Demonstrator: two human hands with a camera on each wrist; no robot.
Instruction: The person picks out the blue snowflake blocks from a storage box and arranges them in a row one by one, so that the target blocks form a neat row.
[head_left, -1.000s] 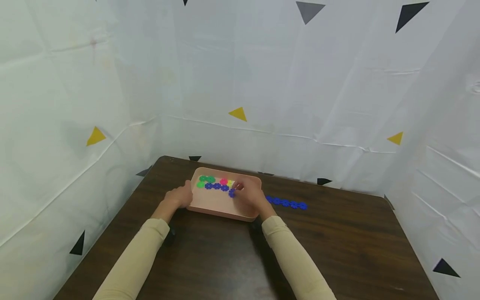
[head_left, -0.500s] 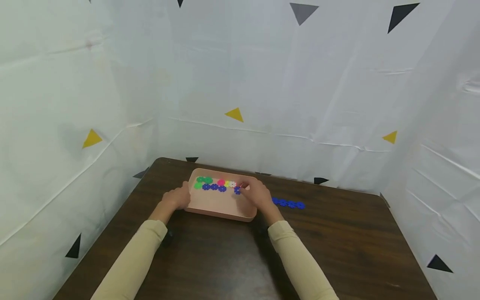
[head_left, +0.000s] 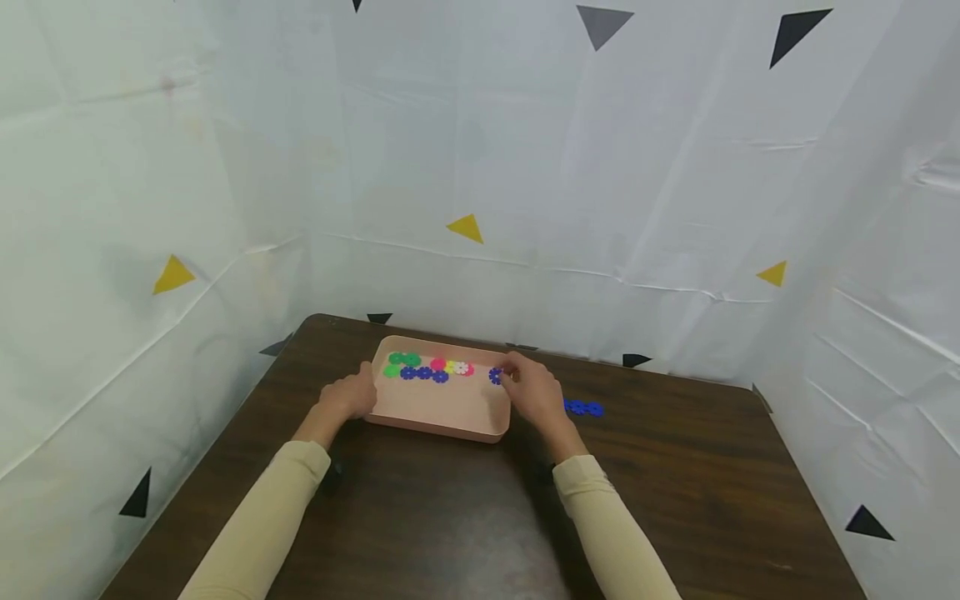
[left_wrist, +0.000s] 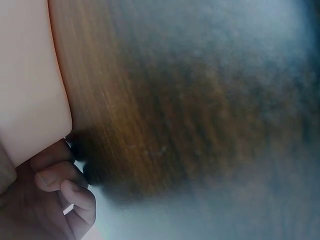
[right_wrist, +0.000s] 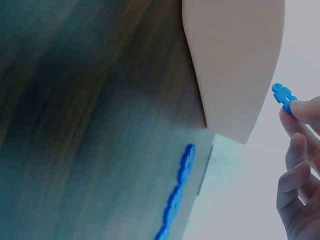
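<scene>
My right hand (head_left: 536, 396) pinches a blue flower-shaped disc (right_wrist: 284, 96) between thumb and finger, above the right end of a pink tray (head_left: 435, 408). My left hand (head_left: 351, 397) grips the tray's left side; in the left wrist view its curled fingers (left_wrist: 60, 176) show at the tray's corner. Inside the tray, blue flower discs (head_left: 424, 373) form a short row. Behind and beside them lie green discs (head_left: 405, 359), a light green disc (head_left: 392, 371), and a line of pink, yellow and white discs (head_left: 461, 368).
A chain of blue flower discs (head_left: 583, 407) lies on the dark wooden table (head_left: 675, 467) right of the tray, partly hidden by my right hand. White sheeting (head_left: 525, 167) with coloured triangles hangs behind the table and at both sides.
My right hand has moved right with the blue disc, away from the row of blue discs in the tray. My left hand keeps its hold on the tray.
</scene>
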